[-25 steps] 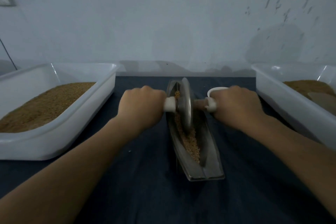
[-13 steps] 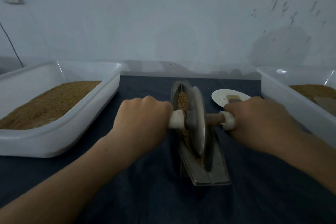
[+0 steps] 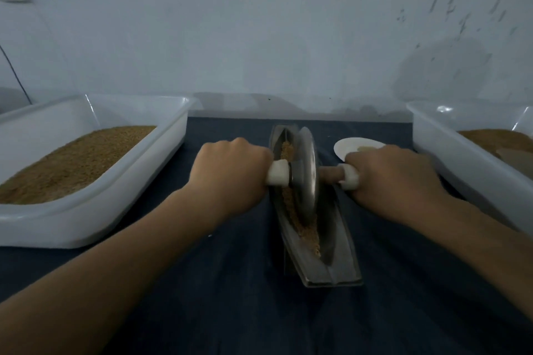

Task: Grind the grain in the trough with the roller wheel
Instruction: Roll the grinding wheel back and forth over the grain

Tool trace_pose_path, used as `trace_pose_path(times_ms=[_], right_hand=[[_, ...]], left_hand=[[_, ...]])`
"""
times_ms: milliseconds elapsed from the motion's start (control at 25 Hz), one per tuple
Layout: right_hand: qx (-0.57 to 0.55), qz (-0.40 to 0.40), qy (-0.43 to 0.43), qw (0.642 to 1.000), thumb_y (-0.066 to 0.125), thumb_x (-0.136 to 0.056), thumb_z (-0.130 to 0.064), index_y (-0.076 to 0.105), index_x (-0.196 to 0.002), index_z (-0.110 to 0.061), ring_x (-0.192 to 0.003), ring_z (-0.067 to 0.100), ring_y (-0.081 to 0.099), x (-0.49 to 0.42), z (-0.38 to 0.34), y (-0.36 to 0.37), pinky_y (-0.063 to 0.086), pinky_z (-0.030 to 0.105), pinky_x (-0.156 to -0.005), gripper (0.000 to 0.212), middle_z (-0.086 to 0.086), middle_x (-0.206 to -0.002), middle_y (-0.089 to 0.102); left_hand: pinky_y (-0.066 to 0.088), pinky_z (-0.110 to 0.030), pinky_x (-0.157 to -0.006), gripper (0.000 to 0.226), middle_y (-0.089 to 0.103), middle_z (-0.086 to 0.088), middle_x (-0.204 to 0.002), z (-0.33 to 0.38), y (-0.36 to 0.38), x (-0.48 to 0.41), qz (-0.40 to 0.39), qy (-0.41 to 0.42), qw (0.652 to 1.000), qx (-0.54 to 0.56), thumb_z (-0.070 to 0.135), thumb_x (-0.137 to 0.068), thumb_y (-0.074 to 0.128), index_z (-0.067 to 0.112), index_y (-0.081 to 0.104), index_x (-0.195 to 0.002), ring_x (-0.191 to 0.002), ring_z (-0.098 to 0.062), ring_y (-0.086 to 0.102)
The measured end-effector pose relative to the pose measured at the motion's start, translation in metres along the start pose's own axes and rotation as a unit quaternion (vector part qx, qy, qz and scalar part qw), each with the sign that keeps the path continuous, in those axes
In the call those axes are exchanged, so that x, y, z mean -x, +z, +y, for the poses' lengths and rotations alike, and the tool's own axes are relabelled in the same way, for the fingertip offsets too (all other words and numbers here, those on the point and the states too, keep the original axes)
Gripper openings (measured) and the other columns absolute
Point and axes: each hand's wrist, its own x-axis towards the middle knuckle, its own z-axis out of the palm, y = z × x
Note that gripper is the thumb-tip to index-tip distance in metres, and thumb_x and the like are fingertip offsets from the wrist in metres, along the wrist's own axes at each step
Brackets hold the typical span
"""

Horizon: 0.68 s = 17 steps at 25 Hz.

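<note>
A: Where are the hands?

B: The left hand and the right hand sit on either side of the roller wheel; each is a fist; the fingers of each curl tightly round one end of the wheel's cross handle, so both are holding it.

A: What shows of that handle?

B: A white cap pokes out of the left fingers toward the disc; a second cap and a short piece of brown axle show between the right fingers and the disc.

A: And the wheel itself?

B: A grey metal disc, upright on its edge, midway between the two sets of fingers; its lower rim is down in the trough.

A: How does the trough lie?

B: It is long, narrow and boat-shaped; it starts beyond the fingers, passes under the handle and ends nearer the person than the fingers.

A: The grain?

B: Brown grain lies along the groove; a little shows beyond the fingers; more lies on the near side of them, banked along the left wall.

A: Anything else?

B: The left tub, white and holding brown grain, stands well apart to the left of the left fingers; the right tub stands near the right wrist; a small white plate sits just beyond the right fingers, partly hidden by them; everything rests on the bench, covered in dark cloth.
</note>
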Motion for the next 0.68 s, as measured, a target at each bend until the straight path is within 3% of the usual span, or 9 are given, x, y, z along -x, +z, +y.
trace_pose_path(times_ms=[80, 160, 280, 360, 440, 520, 600, 680], right_hand=[[-0.015, 0.054, -0.034, 0.998, 0.044, -0.073, -0.053, 0.044, -0.060, -0.029, -0.045, 0.004, 0.014, 0.019, 0.001, -0.018, 0.009, 0.014, -0.050, 0.027, -0.016, -0.053, 0.020], [-0.017, 0.045, -0.037, 0.998, 0.049, -0.069, -0.051, 0.043, -0.061, -0.030, -0.045, 0.004, 0.016, 0.018, 0.004, -0.020, 0.011, 0.014, -0.049, 0.023, -0.016, -0.054, 0.019], [0.032, -0.022, 0.022, 0.999, 0.064, -0.081, -0.041, 0.048, -0.070, -0.028, -0.051, 0.011, 0.037, -0.017, -0.005, 0.000, 0.024, 0.023, -0.048, 0.023, -0.012, -0.060, 0.040], [0.025, -0.054, 0.044, 0.997, 0.065, -0.089, -0.041, 0.053, -0.081, -0.028, -0.066, 0.020, 0.052, -0.050, -0.011, 0.009, 0.033, 0.029, -0.056, 0.019, -0.007, -0.075, 0.054], [0.025, -0.068, 0.037, 0.997, 0.065, -0.091, -0.042, 0.052, -0.083, -0.029, -0.075, 0.023, 0.057, -0.065, -0.010, 0.008, 0.035, 0.031, -0.060, 0.020, -0.003, -0.081, 0.059], [0.026, -0.076, 0.024, 0.996, 0.063, -0.090, -0.044, 0.045, -0.075, -0.028, -0.064, 0.017, 0.049, -0.051, -0.006, 0.001, 0.031, 0.028, -0.055, 0.028, -0.008, -0.074, 0.052], [0.035, -0.018, -0.003, 0.999, 0.059, -0.083, -0.045, 0.039, -0.066, -0.027, -0.050, 0.007, 0.030, -0.012, -0.005, -0.011, 0.018, 0.022, -0.047, 0.031, -0.011, -0.060, 0.034], [-0.001, 0.037, -0.028, 0.999, 0.049, -0.072, -0.049, 0.041, -0.062, -0.029, -0.043, 0.009, 0.023, 0.020, -0.001, -0.029, 0.013, 0.017, -0.047, 0.024, -0.015, -0.055, 0.019]], left_hand=[[0.006, -0.020, -0.047, 0.046, 0.014, 0.012, -0.056, 0.000, -0.013, 0.025, 0.043, 0.022, 0.999, 0.008, 0.041, -0.064, 0.077, 0.033, 0.032, -0.068, -0.045, -0.008, 0.004], [0.004, -0.018, -0.049, 0.050, 0.009, 0.013, -0.057, -0.001, -0.014, 0.021, 0.036, 0.019, 0.999, 0.016, 0.043, -0.058, 0.080, 0.034, 0.031, -0.067, -0.047, -0.006, 0.000], [0.017, -0.025, -0.046, 0.023, 0.029, 0.009, -0.060, -0.002, 0.013, -0.006, -0.027, -0.037, 0.999, 0.023, 0.036, -0.080, 0.066, 0.031, 0.044, -0.073, -0.046, -0.012, 0.021], [0.031, -0.032, -0.054, 0.005, 0.043, 0.004, -0.069, -0.005, 0.022, -0.035, -0.051, -0.077, 0.995, 0.037, 0.029, -0.088, 0.058, 0.026, 0.056, -0.085, -0.055, -0.019, 0.039], [0.035, -0.034, -0.058, 0.004, 0.047, 0.003, -0.073, -0.006, 0.021, -0.044, -0.074, -0.089, 0.992, 0.055, 0.028, -0.089, 0.057, 0.025, 0.060, -0.090, -0.062, -0.021, 0.045], [0.030, -0.031, -0.053, 0.005, 0.040, 0.005, -0.067, -0.004, 0.013, -0.025, -0.061, -0.071, 0.994, 0.048, 0.030, -0.087, 0.059, 0.026, 0.056, -0.086, -0.054, -0.018, 0.037], [0.015, -0.025, -0.045, 0.030, 0.024, 0.009, -0.058, 0.002, 0.002, 0.011, 0.012, -0.023, 0.999, 0.022, 0.035, -0.077, 0.070, 0.027, 0.041, -0.074, -0.045, -0.010, 0.016], [0.003, -0.019, -0.047, 0.055, 0.011, 0.012, -0.056, 0.001, -0.024, 0.034, 0.050, 0.021, 0.998, 0.019, 0.039, -0.059, 0.080, 0.031, 0.027, -0.071, -0.047, -0.005, 0.001]])
